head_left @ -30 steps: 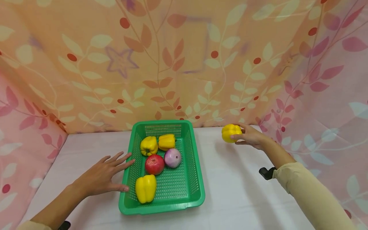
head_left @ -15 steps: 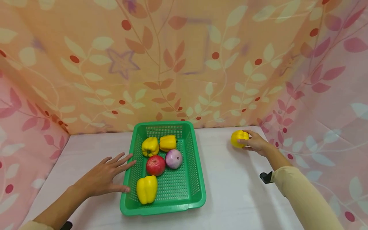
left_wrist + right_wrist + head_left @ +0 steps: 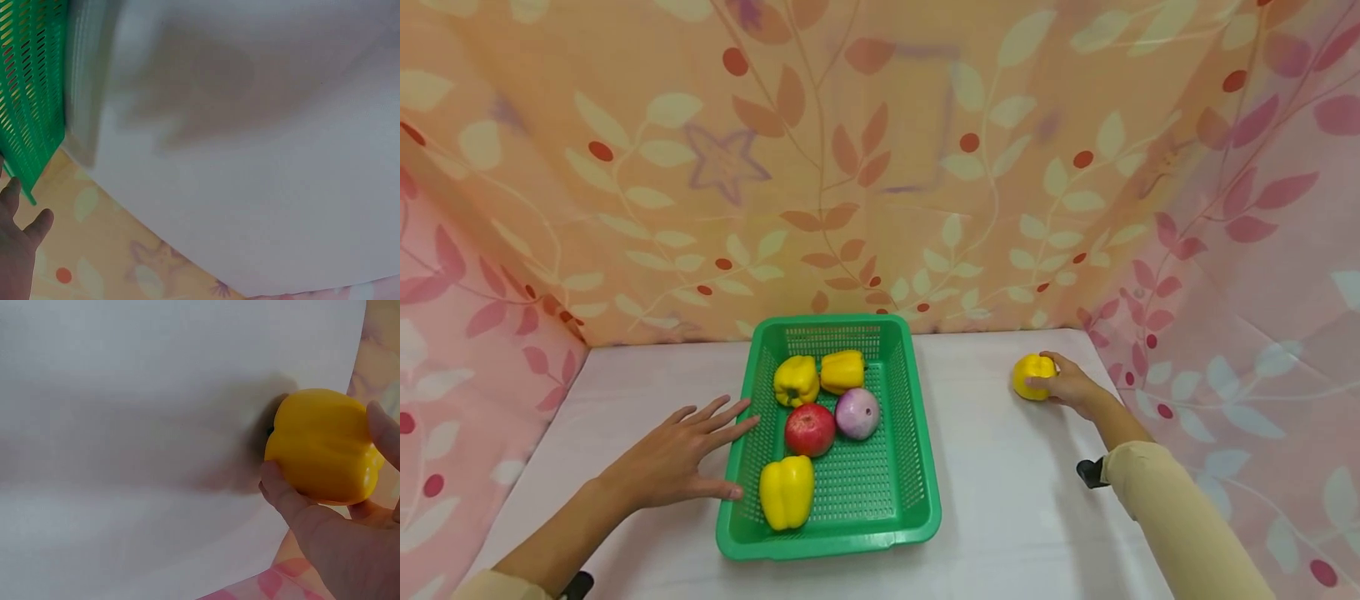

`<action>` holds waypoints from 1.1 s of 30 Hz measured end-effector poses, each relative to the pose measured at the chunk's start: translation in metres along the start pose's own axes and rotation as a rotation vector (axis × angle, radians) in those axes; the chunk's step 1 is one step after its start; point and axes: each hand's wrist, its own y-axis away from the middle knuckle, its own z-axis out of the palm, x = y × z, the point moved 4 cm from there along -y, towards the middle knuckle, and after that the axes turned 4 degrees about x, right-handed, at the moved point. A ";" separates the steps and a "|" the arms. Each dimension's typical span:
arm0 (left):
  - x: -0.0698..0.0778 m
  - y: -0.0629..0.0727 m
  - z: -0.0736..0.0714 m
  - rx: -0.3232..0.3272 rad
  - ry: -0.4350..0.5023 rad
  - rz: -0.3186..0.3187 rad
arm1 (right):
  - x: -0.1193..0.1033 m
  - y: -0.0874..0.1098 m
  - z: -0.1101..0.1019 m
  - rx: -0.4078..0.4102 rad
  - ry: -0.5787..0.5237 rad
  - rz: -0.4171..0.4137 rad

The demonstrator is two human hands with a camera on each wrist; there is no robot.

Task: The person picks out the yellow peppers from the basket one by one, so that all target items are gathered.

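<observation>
My right hand [image 3: 1069, 387] grips a yellow bell pepper [image 3: 1033, 377] at the back right of the white table. In the right wrist view the thumb and fingers curve round the pepper [image 3: 325, 447], whose dark stem end faces the table. My left hand [image 3: 681, 458] has its fingers spread over the left rim of a green basket [image 3: 913, 417]. Inside the basket lie a yellow pepper [image 3: 796, 381] and another yellow pepper [image 3: 842, 372] at the back, a red pomegranate [image 3: 809, 430] and a purple onion [image 3: 857, 413] mid-basket, and a larger yellow pepper [image 3: 787, 492] near the front.
The white tabletop [image 3: 992, 483] stretches on both sides of the basket. A floral cloth wall [image 3: 865, 167] rises along the table's back edge, with pink cloth [image 3: 1247, 275] at the right side and more at the left.
My right hand has moved right and down to the table with the yellow bell pepper in its grip. The left hand has stayed by the basket's left rim.
</observation>
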 end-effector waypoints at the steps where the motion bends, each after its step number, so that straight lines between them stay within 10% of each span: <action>1: 0.000 0.000 0.000 0.001 0.000 0.000 | 0.000 0.000 0.000 -0.001 -0.005 -0.005; 20: 0.001 0.000 0.001 0.015 0.015 0.004 | -0.004 0.003 -0.004 0.028 0.038 0.040; 33: 0.001 -0.001 0.000 0.028 0.011 0.009 | -0.061 0.016 -0.003 0.090 0.096 -0.059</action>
